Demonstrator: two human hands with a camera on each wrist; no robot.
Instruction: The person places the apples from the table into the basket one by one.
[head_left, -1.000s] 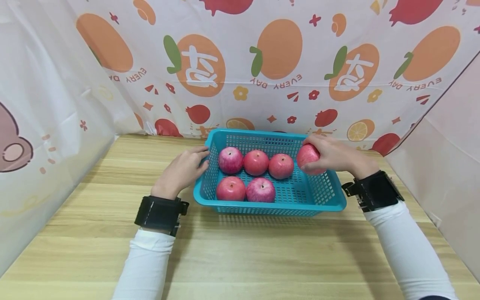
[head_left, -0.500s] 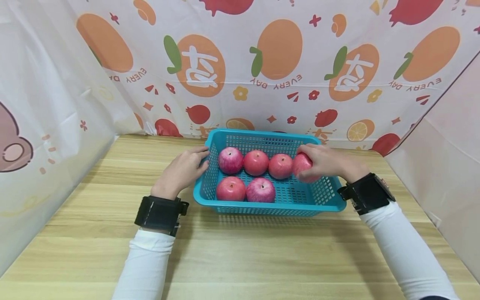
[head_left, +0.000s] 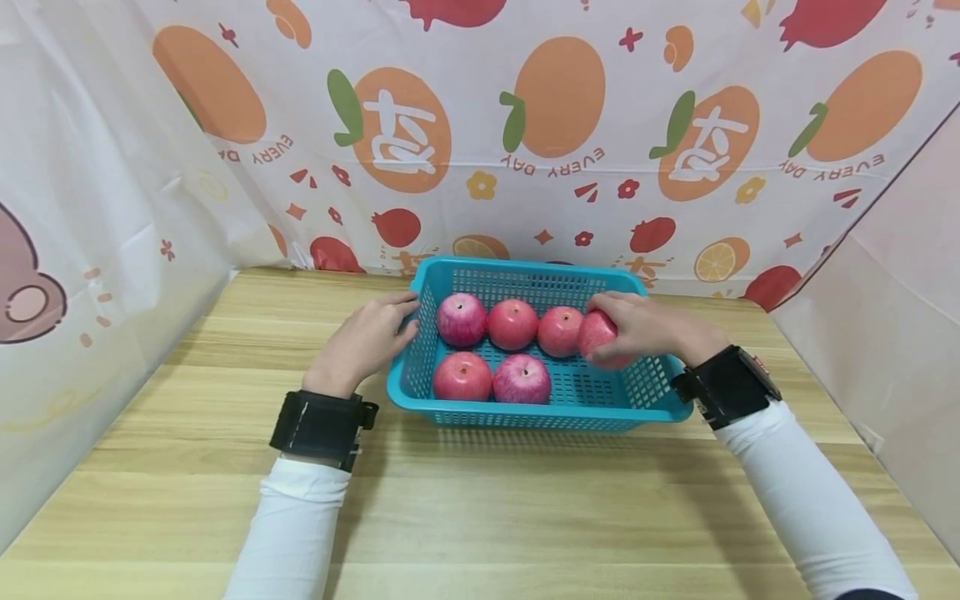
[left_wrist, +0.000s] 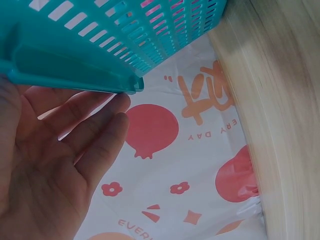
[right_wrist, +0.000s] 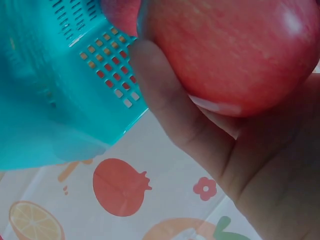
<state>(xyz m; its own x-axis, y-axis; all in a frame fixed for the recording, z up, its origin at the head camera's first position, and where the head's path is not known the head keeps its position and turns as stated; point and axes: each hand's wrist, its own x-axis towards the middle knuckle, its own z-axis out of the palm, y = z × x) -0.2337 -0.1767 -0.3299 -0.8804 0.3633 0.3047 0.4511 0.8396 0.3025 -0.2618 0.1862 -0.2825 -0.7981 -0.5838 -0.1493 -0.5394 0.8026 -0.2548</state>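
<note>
My right hand [head_left: 637,325] grips a red apple [head_left: 597,335] inside the right part of a blue plastic basket [head_left: 540,418]. In the right wrist view, that apple [right_wrist: 235,55] fills the upper right, with fingers curled against its side. It is right beside the last apple [head_left: 560,332] of the back row, where a purplish-red apple [head_left: 461,320] and another red apple [head_left: 513,324] also sit. Two more apples, one red [head_left: 462,377] and one streaked pink [head_left: 522,380], form the front row. My left hand [head_left: 367,340] rests at the basket's left rim; the left wrist view has its fairly straight fingers [left_wrist: 100,150] touching under the rim [left_wrist: 75,85].
The basket stands on a light wooden table [head_left: 525,517], close to a white fruit-print cloth [head_left: 480,200] hanging behind it. Another cloth [head_left: 90,250] hangs on the left, and a pale wall [head_left: 885,333] borders the right. Black straps [head_left: 322,425] circle both wrists.
The right hand has moved left and slightly down with its apple, bringing it up against the back row. The left hand and the other apples stay where they were.
</note>
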